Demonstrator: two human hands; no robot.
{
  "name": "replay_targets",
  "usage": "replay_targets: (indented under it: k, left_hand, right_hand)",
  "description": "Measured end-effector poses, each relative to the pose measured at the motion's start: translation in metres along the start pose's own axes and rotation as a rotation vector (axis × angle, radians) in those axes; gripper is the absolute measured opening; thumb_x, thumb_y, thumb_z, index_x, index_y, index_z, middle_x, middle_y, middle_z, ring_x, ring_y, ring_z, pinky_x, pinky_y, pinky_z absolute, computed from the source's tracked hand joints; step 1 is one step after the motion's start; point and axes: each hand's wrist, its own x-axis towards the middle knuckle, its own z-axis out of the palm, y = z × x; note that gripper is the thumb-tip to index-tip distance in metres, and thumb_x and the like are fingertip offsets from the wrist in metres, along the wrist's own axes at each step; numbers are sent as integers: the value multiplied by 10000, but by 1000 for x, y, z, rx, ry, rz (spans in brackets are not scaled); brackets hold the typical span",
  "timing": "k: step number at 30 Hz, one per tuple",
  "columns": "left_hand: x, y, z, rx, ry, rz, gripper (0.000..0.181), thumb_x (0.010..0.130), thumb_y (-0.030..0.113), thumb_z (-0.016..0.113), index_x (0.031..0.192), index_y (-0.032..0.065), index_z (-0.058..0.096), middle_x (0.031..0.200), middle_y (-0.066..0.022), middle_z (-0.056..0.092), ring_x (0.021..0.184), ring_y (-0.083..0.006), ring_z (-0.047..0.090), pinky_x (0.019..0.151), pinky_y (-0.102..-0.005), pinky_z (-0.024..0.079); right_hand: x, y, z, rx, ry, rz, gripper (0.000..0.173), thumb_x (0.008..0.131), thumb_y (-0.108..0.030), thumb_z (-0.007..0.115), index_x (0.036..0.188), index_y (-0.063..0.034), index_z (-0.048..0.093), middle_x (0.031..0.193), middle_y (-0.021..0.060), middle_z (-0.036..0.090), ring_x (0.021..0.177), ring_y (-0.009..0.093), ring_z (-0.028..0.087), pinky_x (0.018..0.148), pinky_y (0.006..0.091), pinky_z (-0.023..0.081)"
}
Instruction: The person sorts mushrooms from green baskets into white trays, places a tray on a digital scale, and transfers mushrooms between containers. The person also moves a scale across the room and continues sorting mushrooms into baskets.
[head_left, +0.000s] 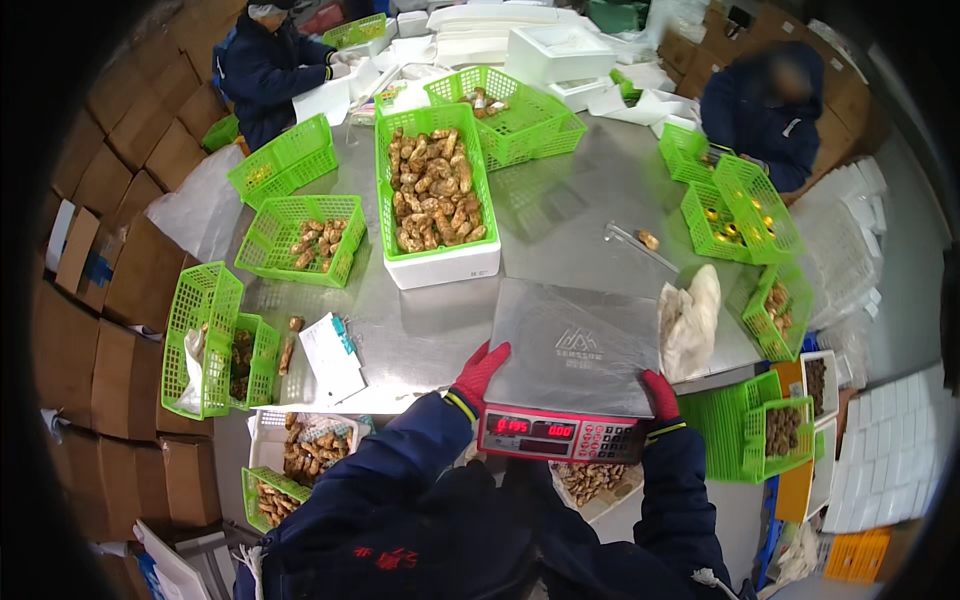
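Observation:
A digital weighing scale (574, 352) with a steel platform and a red keypad front lies before me at the table's near edge. Its red display is lit, and nothing sits on the platform. My left hand (480, 376), in a red knitted glove, grips the scale's left side. On the opposite side, my right hand (661, 394), gloved alike, holds the right edge, its fingers partly hidden. Beyond the scale, a green plastic basket (489, 217) full of brown mushrooms (435, 191) rests on a white foam box (442, 271). A crumpled white cloth (690, 322) lies right of the scale.
The steel table (555, 202) also bears a basket with several mushrooms (319, 244), a clipboard with paper (330, 358) and a clear caliper-like tool (641, 246). Two co-workers (266, 75) stand across it. Stacked cartons (127, 360) line the left; stacked green baskets (727, 427) stand right.

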Motion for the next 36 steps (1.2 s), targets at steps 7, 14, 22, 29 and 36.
replay_targets:
  k: [7, 14, 22, 29, 36]
  left_hand:
    - [79, -5, 19, 251, 75, 139, 535, 849, 301, 610, 1285, 48, 434, 1148, -92, 556, 1050, -184, 529, 899, -326, 431]
    - [137, 88, 23, -240, 327, 143, 865, 735, 585, 613, 1315, 18, 312, 1254, -195, 426, 1112, -361, 467, 939, -440, 405]
    - [186, 94, -27, -109, 176, 437, 578, 845, 381, 557, 1301, 119, 317, 1200, -257, 429, 1131, -385, 438, 928, -477, 422]
    - [203, 139, -35, 713, 355, 707, 713, 721, 74, 710, 1278, 63, 266, 1101, -203, 527, 977, -280, 579, 851, -417, 489]
    - [172, 181, -11, -62, 458, -27, 701, 816, 602, 491, 1316, 126, 366, 1239, -111, 498, 1084, -266, 518, 954, -444, 380]
  right_hand:
    - [92, -6, -39, -33, -116, 48, 620, 776, -197, 602, 1315, 6, 372, 1217, 97, 507, 1120, 216, 474, 975, 335, 350]
    - [127, -33, -26, -83, -239, 106, 648, 775, -257, 585, 1318, 23, 371, 1253, 103, 485, 1161, 221, 439, 996, 325, 312]
    - [165, -47, -20, -235, -240, 144, 559, 791, -252, 580, 1259, 25, 451, 1172, 89, 542, 1084, 188, 489, 952, 307, 351]
    - [166, -52, -15, -92, -243, 176, 533, 796, -195, 572, 1264, 26, 444, 1186, 100, 539, 1104, 203, 487, 965, 313, 350]
    - [174, -34, 39, -84, -223, 133, 528, 819, -183, 590, 1280, 19, 431, 1192, 101, 535, 1103, 211, 487, 963, 316, 350]
